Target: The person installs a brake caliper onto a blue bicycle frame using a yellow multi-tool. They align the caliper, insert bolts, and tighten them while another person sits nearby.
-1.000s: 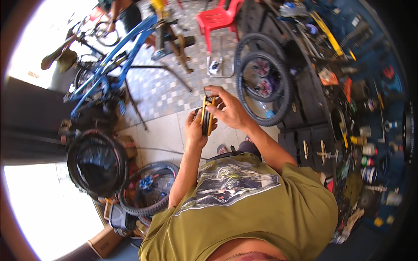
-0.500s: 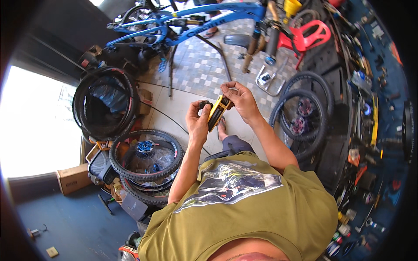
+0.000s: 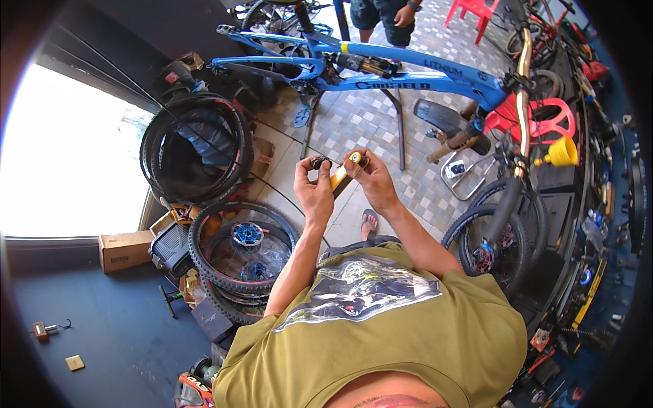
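In front of my chest, both hands are raised and close together. My left hand (image 3: 315, 192) pinches a small dark part (image 3: 317, 162) between thumb and fingers; its exact kind is too small to make out. Fingers of my right hand (image 3: 376, 182) are closed round the upper end of a yellow-and-black hand tool (image 3: 339, 177). The tool slants down toward my left hand, and a round yellow end with a pale centre shows at its top. Beyond the hands, a blue mountain bike frame (image 3: 408, 83) with a fork and handlebar is held up off the floor.
Wheels with tyres (image 3: 289, 228) lie stacked at left, below several bare tyres (image 3: 146, 153). More wheels (image 3: 449, 234) lean at right by a tool-strewn dark bench. A red chair (image 3: 558, 122) and yellow funnel (image 3: 562, 151) are far right. Another person's legs (image 3: 382, 20) stand behind the bike.
The view has shifted, showing the bike lower and farther right, with its handlebar in sight. The yellow-and-black tool has turned, so its round end now shows. Both hands keep their hold.
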The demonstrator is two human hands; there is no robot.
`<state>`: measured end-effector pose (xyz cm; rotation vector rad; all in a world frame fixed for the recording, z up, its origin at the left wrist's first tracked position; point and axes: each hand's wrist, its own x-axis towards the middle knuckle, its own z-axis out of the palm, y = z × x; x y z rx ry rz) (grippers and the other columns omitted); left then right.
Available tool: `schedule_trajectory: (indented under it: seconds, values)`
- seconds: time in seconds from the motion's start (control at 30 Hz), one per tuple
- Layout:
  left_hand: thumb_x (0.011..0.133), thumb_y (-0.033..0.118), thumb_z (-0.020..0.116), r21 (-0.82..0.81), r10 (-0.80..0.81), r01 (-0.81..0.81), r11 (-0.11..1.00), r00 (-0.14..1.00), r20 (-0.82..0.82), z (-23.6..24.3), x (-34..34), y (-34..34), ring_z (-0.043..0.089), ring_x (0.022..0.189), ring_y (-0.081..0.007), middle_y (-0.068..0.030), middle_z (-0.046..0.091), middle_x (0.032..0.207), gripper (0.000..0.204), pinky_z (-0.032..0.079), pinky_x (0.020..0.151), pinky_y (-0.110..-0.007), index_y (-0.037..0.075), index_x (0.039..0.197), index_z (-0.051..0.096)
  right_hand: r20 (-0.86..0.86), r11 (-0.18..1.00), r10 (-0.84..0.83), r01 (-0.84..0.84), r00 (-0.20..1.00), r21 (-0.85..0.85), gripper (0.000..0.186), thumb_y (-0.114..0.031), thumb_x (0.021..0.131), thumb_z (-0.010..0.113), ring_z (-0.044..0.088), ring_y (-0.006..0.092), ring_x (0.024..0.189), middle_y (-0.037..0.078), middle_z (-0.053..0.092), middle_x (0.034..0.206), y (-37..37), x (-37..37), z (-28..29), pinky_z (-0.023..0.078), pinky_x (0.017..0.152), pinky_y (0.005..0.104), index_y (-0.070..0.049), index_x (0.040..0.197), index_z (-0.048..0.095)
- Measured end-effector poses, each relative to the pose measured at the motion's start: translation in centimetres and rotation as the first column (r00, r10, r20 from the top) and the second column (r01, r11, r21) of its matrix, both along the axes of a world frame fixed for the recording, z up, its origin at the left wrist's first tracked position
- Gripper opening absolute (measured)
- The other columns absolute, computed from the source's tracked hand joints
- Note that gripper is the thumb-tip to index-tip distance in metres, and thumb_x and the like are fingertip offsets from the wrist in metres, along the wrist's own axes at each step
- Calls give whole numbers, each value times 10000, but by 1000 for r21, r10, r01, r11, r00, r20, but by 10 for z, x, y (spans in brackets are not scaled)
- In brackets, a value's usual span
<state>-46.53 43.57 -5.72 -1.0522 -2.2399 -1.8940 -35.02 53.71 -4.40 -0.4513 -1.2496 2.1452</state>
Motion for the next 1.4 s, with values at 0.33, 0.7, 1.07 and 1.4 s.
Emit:
schedule_trajectory:
  seconds: [0.33,0.7,1.07,1.4]
  values:
    - [1017,186,669,157,-119,-19,987,559,820,36,-47,31,749,823,-230,-77,638,1064,226,596,584,-297,34,1136,552,-190,785,-158,7,969,-619,350,-308,1010,594,587,198,828,38,572,812,43,-88,8,514,861,373,-70,1252,507]
    - [1041,149,628,272,-216,-35,962,519,827,3,-167,3,666,794,-127,-65,661,987,159,582,659,-288,22,1115,566,172,960,203,-231,964,161,396,-326,992,672,554,69,797,-35,592,861,29,-219,37,469,734,229,-59,1279,617]
    - [1060,196,581,320,-282,29,947,552,785,35,-307,-47,730,809,-229,-106,653,1004,220,669,682,-432,14,1162,513,365,847,217,-361,905,390,479,-202,908,807,588,71,862,-14,650,976,4,-339,87,521,790,250,-89,1337,629]
    - [1071,223,568,317,-315,65,946,411,855,50,-386,-11,698,684,-181,-94,677,912,203,607,552,-339,33,1134,535,398,434,51,-379,916,817,719,-205,831,814,540,347,1280,174,495,1411,24,-401,104,483,1071,418,-113,1481,521]
